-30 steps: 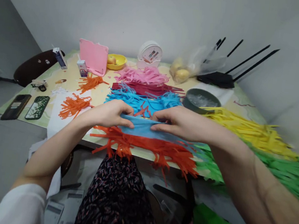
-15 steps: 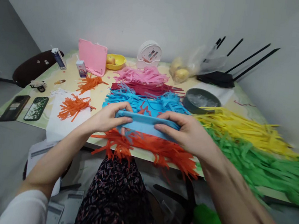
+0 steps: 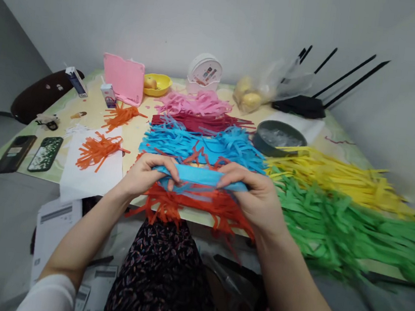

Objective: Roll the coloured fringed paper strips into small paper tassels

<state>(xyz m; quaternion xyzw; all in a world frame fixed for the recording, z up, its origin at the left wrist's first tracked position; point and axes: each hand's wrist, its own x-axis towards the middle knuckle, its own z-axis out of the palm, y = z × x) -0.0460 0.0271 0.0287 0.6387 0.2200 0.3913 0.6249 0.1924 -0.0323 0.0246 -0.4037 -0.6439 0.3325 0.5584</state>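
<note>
Between my hands a folded blue paper strip [image 3: 200, 176] is stretched level over the near table edge. My left hand [image 3: 147, 174] pinches its left end, and my right hand [image 3: 254, 195] grips the right end. Thin blue fringe hangs below the strip, blurred by motion. Under it lies orange-red fringed paper [image 3: 162, 210], drooping over the table edge. Just beyond my hands is more blue fringe [image 3: 167, 140], with dark red fringe [image 3: 196, 122] and pink fringe [image 3: 199, 104] behind it.
Green fringe [image 3: 358, 231] and yellow fringe [image 3: 342, 178] spread at right, near a dark round tin [image 3: 280, 143]. Two orange tassels [image 3: 99, 150] lie left, one on white paper [image 3: 91, 181]. Two phones [image 3: 45, 154], a pink stand [image 3: 124, 78] and a black router [image 3: 300, 106] surround them.
Both hands have moved slightly down and closer together with the blue strip. The strip's face has turned, and its upper fold looks rolled over. The view has shifted a little.
</note>
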